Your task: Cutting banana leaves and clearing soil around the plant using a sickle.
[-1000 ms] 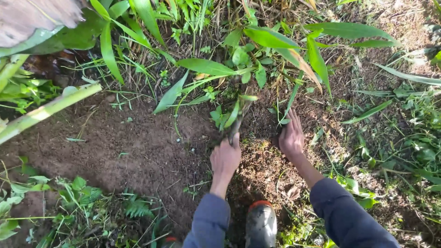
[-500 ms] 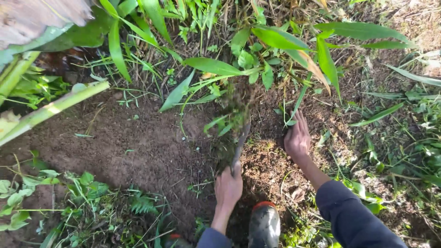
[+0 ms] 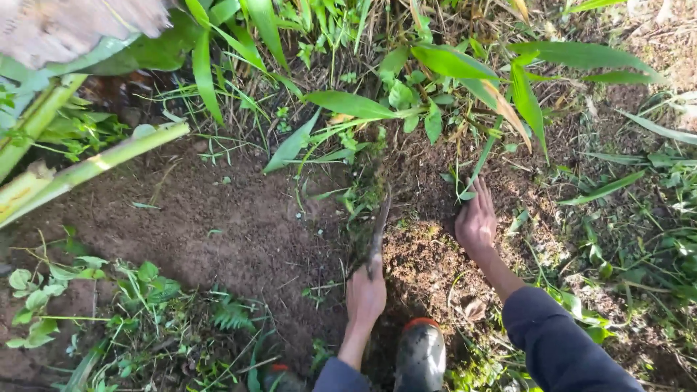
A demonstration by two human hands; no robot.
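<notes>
left hand [image 3: 365, 294] is closed around the handle of a curved blade [image 3: 377, 231], probably a small sickle, with its tip buried in a blurred clump of grass and roots [image 3: 361, 199] at the edge of the bare soil. right hand [image 3: 475, 221] holds nothing: it lies flat and palm-down on the dirt with fingers together, just beside the base of a thin green stalk [image 3: 473, 168], well apart from the blade. both arms wear dark blue sleeves [image 3: 559, 345]. a dark rubber boot with an orange-trimmed toe [image 3: 420, 356] stands between the two forearms, directly behind the blade hand. the loose brown soil patch [image 3: 218, 232] spreads to the left; broad-leaved weeds [image 3: 450, 72] crowd the far edge; thick pale-green stems [image 3: 94, 163] slant in from the upper left; a small fern and low weeds [image 3: 232, 316] sit at the near left. risks, judged from this layout: the blade lies on a line toward the boot, so a slip out of the roots under a pull could carry the edge into the toe. the flat hand is near the cutting zone; a sideways swing could reach its fingers. blade and clump are motion-blurred, so the exact edge position cannot be told. matted roots could snag the blade and twist the wrist.
</notes>
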